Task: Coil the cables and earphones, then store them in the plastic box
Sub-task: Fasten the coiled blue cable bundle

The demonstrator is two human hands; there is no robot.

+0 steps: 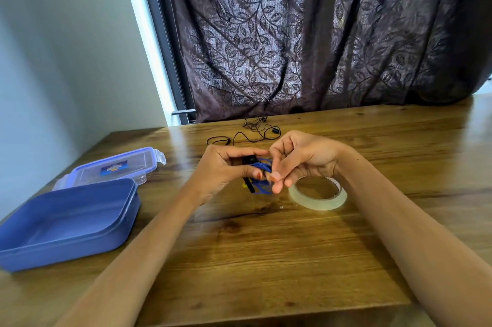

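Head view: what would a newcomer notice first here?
The two hands meeting mid-table: the left hand holds a small blue cable bundle while the right hand pinches its strands. Next, the open blue plastic box at the left edge, its clear lid lying behind it, and the tape roll flat on the table just right of the hands. Black earphones lie loose at the far edge, near the curtain.

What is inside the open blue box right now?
Nothing shows inside the blue box: only its bare floor and walls. Its left corner runs out of frame, so that part is unseen. The blue cable is not yet in it.
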